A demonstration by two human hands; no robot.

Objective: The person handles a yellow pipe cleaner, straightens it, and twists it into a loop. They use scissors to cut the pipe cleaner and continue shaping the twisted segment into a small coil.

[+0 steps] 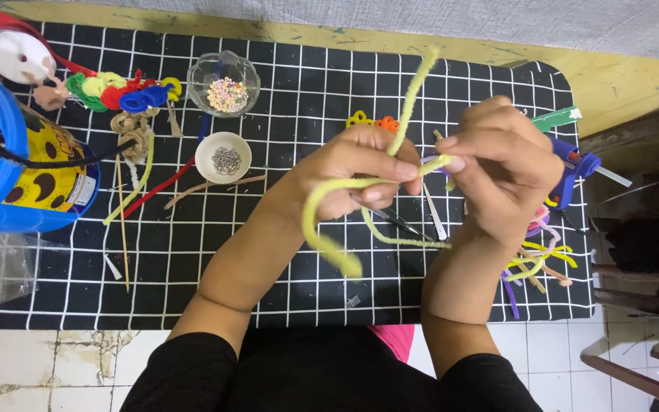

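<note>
While both hands hover above the middle of the black grid-patterned mat (284, 252), they grasp yellow pipe cleaners (337, 229) between them. The left hand (360, 179) pinches the looped strand between thumb and forefinger, its other fingers curled under and partly hidden. The right hand (501, 172) closes its fingertips on the same junction, where a second strand rises toward the mat's far edge. What lies at the pinch point is covered by fingers. Behind the hands, scissors (402, 223) show only in part. Near the mat's right edge, a blue glue gun (573, 168) is half hidden by the right hand, and a pile of loose pipe cleaners (539, 263) lies below it. A blue bucket (17, 175) is cut off at the left edge. Two small bowls, one of pastel beads (226, 93) and one of silver beads (226, 159), sit toward the far-left part.
</note>
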